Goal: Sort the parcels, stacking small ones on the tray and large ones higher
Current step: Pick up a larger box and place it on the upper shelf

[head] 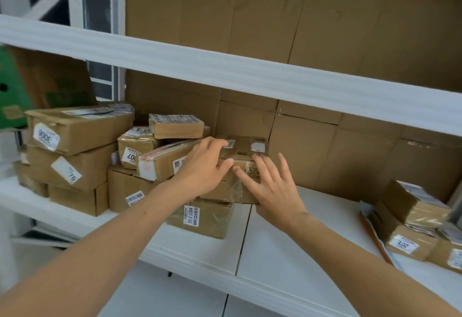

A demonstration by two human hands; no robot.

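White shelving (pixel 287 241) runs across the frame, backed with flattened brown cardboard (pixel 325 29). At centre frame I see the left hand (pixel 205 164) laid over the top of a small parcel (pixel 247 148), fingers fairly straight across its lid and thumb along its front edge. That parcel sits on a wider box (pixel 226 193), which rests on a box labelled 55-3-3304 (pixel 212 221). The right hand (pixel 270 189) is just right of and below the left, fingers spread wide, fingertips against the wider box's taped front. More parcels are stacked at the left (pixel 75 151), and another pile (pixel 412 221) sits at lower right.
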